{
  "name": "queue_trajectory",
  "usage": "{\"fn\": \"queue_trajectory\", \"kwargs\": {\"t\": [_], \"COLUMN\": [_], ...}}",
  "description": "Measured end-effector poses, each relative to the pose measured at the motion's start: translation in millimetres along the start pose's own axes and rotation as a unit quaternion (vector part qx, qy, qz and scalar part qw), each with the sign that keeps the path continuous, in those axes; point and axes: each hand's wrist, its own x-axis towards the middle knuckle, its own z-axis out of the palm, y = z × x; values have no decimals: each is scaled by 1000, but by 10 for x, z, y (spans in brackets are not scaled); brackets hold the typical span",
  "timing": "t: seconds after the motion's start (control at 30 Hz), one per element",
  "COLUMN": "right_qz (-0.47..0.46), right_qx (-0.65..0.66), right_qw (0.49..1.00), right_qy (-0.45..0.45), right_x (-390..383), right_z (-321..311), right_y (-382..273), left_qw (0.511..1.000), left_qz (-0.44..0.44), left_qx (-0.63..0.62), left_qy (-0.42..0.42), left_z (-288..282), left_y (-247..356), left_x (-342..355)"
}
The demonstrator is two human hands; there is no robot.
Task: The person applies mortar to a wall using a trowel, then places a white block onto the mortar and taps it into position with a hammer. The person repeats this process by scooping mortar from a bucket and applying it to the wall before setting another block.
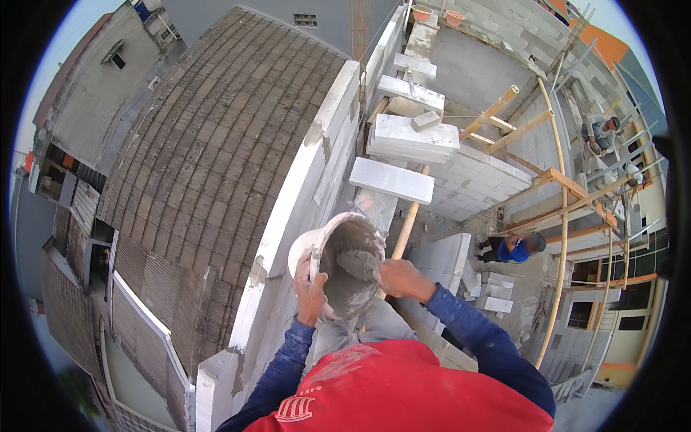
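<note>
My left hand [309, 294] grips the rim of a whitish bucket [303, 249], which tilts over my legs close to the white block wall. Grey wet mortar [344, 294] coats the bucket's inside. My right hand [405, 279] is closed at the bucket's right rim around the handle of a trowel [358, 264]. The trowel's mortar-smeared blade reaches into the bucket; its handle is mostly hidden by my fingers. Left of the bucket runs the wall's top edge [277, 229], with grey mortar smears on its side.
White blocks [392, 180] lie ahead on a narrow platform. A bamboo pole [407, 229] passes beside the bucket. Left of the wall slopes a tiled roof [216, 144]. Far below right, a person in blue [512, 249] stands near stacked blocks; another person [599, 133] is on scaffolding.
</note>
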Motion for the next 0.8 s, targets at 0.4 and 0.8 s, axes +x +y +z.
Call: {"fn": "queue_trajectory", "kwargs": {"t": [0.4, 0.8], "right_qz": [-222, -113], "right_qx": [-280, -256], "right_qw": [916, 921], "right_qy": [181, 270], "right_x": [52, 194], "right_z": [-733, -1314], "right_y": [-1160, -865], "left_qw": [964, 953], "left_qz": [-2, 14], "left_qx": [-267, -300], "left_qy": [6, -27], "left_z": [-342, -97], "left_y": [718, 792], "left_x": [371, 275]}}
